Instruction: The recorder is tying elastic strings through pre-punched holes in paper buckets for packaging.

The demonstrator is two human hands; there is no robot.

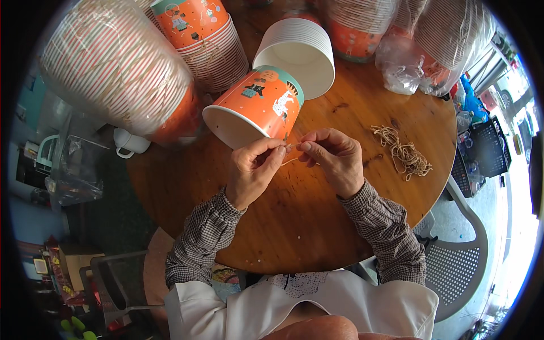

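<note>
Orange paper cup, string fitting in hand at the round wooden bench.

I read the step as threading or knotting: my left hand point(253, 173) is pinched shut, thumb against forefinger, on one end of a short pale string point(290, 160), and my right hand point(335, 158) pinches the other end, so the string runs nearly level between them, left to right. The string sits just at the lower edge of the orange cup point(256, 106), which lies on its side on the bench point(294, 221), long axis slanting from lower left to upper right; its open end points lower left. Whether the string already passes through the cup wall, I cannot tell. The next move, in my judgement, calls for fine fingertip control. A loose bundle of strings point(403, 152) lies well apart to the right.
</note>
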